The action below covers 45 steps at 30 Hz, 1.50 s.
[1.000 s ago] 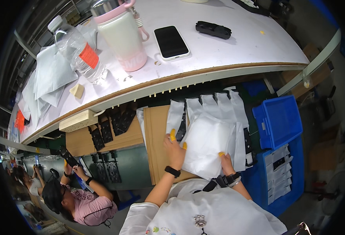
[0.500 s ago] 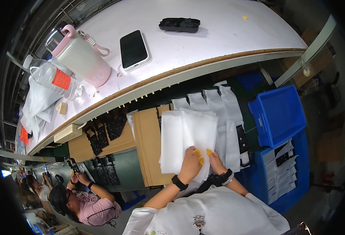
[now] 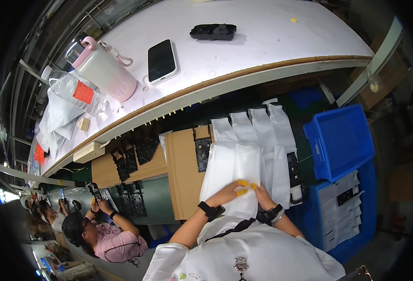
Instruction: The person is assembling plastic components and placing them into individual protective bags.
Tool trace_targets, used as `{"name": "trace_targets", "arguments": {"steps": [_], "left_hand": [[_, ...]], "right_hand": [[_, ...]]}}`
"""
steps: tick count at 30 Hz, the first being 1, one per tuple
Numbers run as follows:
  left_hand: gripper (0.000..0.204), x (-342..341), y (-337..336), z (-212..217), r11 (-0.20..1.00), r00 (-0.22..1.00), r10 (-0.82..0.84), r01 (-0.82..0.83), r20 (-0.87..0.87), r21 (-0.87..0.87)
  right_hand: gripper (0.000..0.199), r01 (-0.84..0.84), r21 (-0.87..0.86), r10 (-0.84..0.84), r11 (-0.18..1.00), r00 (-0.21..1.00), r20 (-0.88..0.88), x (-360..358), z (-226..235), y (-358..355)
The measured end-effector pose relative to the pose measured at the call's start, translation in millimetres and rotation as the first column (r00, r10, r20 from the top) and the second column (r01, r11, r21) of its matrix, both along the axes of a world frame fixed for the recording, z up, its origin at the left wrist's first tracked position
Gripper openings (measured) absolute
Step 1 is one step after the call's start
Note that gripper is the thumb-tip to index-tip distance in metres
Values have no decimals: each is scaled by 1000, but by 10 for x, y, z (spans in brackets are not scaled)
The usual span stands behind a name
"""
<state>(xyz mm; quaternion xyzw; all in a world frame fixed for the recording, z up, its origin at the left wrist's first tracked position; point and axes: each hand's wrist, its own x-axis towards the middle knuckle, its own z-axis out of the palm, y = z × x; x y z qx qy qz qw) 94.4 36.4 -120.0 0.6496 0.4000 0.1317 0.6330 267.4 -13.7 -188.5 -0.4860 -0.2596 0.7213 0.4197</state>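
Note:
My left hand [image 3: 226, 193] and my right hand [image 3: 264, 198] are closed on the near part of a stack of thin white packing bags [image 3: 234, 161]. Both thumbs and index fingers, with yellow finger cots on some tips, come close together over the bags. Some fingertips are hidden in the white material. Just left of the stack, a black perforated plastic frame [image 3: 202, 152] lies on brown cardboard [image 3: 180, 187]. Beyond and to the right are several white-sleeved pieces [image 3: 262, 124] in a row. Another black frame [image 3: 294, 175] shows at their right edge.
A blue crate [image 3: 344, 140] stands at right, above a blue bin [image 3: 368, 206] of white-wrapped pieces. The shelf edge [image 3: 244, 73] crosses ahead, carrying a phone [image 3: 162, 61], a tumbler [image 3: 108, 75] and a water bottle [image 3: 77, 91]. A co-worker [image 3: 103, 239] works at left.
The white stack has shifted toward me and looks narrower, uncovering the black frame on the cardboard. My hands have come nearer my body and closer together. The view has shifted slightly.

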Motion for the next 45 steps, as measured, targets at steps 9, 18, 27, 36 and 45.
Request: {"name": "trace_targets", "arguments": {"steps": [9, 18, 27, 36, 45], "left_hand": [[58, -474, 860, -691, 728, 157, 653, -402, -741, 556], [75, -1095, 711, -387, 774, 146, 582, -400, -800, 491], [82, -544, -285, 1199, 703, 367, 652, 35, 663, -711], [69, -295, -451, 1662, 594, 378, 651, 287, 659, -752], [79, -166, -117, 1864, 673, 169, 734, -49, 658, -738]], "right_hand": [[31, -49, 148, -7, 988, 935, 355, 67, -325, -55], [34, -82, 103, 40, 991, 933, 358, 109, -482, -19], [29, -61, 99, 29, 993, 953, 303, 110, -494, -1], [31, -111, 76, 86, 991, 958, 275, 188, -542, -19], [37, -82, 43, 68, 996, 963, 262, 198, -516, 3]]}}
